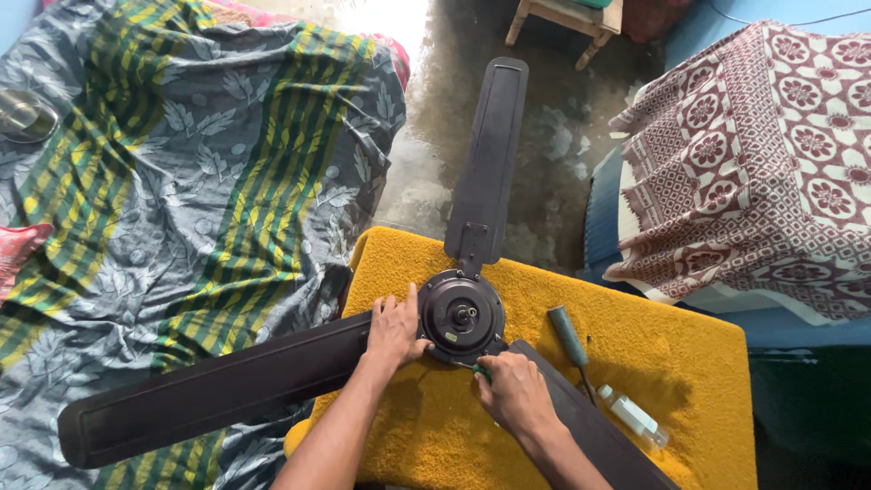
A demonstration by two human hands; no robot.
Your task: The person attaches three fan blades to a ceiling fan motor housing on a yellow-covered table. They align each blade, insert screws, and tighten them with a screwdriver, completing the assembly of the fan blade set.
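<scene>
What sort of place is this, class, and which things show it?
Probably a room in a home: a bed with a patterned sheet, a bare cement floor, and a ceiling fan laid on a yellow towel.

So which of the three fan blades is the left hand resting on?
The left hand rests on the blade reaching out over the striped sheet, not the blade pointing away over the floor, nor the blade under the right forearm.

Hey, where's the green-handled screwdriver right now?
In the head view, the green-handled screwdriver lies on the yellow mat, right of the fan motor, beside a small clear bottle.
</scene>
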